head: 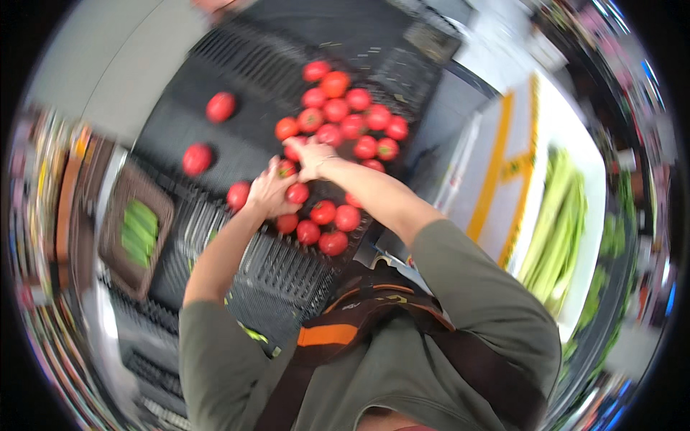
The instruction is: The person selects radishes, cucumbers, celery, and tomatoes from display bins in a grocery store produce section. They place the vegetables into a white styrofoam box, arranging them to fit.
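Note:
Many red tomatoes (pixel 336 110) lie on a black, mat-like display surface (pixel 253 116), bunched in front of me and to the right. My left hand (pixel 272 189) curls around a tomato (pixel 297 193), thumb below it; a second tomato (pixel 287 168) with a green top sits by its fingers. Close beside it, my right hand (pixel 314 157) reaches over another tomato (pixel 294 152), fingers spread across its top. Blur hides how firmly the right fingers press. Apart from the bunch, single tomatoes rest on the left, one (pixel 221 107) farther away and one (pixel 197 159) nearer.
A brown basket (pixel 110 237) with green vegetables (pixel 139 233) stands at left. On the right, a white foam box (pixel 585 269) with yellow tape holds long green stalks (pixel 555 231). Ribbed black crates (pixel 285 275) lie near my body. Part of another person (pixel 215 6) shows at the top edge.

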Tool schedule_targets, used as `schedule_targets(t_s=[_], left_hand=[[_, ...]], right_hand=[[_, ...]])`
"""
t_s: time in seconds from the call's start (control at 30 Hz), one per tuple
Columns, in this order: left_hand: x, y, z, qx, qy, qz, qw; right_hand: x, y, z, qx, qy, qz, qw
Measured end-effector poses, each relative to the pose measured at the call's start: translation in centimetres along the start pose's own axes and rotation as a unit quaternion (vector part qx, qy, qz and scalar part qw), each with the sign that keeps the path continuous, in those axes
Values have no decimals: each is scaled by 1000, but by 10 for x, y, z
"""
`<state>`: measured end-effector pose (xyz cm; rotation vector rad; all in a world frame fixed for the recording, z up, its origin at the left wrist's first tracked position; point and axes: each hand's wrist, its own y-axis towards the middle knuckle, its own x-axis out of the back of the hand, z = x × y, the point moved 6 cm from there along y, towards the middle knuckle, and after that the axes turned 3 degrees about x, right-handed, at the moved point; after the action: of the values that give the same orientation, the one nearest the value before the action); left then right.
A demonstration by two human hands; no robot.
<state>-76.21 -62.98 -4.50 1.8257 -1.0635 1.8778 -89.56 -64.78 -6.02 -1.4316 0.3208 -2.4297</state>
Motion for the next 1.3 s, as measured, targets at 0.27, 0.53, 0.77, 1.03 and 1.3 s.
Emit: schedule_targets(t_s=[0.27,0.53,0.77,1.03,1.3], left_hand=[[8,-4,-6,-1,9,5,1000],[4,-3,-2,38,-32,-43,998],[3,-4,-3,125,-61,-67,988],[-1,-7,-17,176,38,-2,984],[-7,-1,36,208,-102,-139,963]], right_hand=[[59,16,17,99,195,-76,973],[261,-177,25,212,246,-261,909],[285,-421,-171,-62,369,-368,851],[144,-456,-308,-402,258,-317,820],[129,-443,-284,-420,-80,-201,881]])
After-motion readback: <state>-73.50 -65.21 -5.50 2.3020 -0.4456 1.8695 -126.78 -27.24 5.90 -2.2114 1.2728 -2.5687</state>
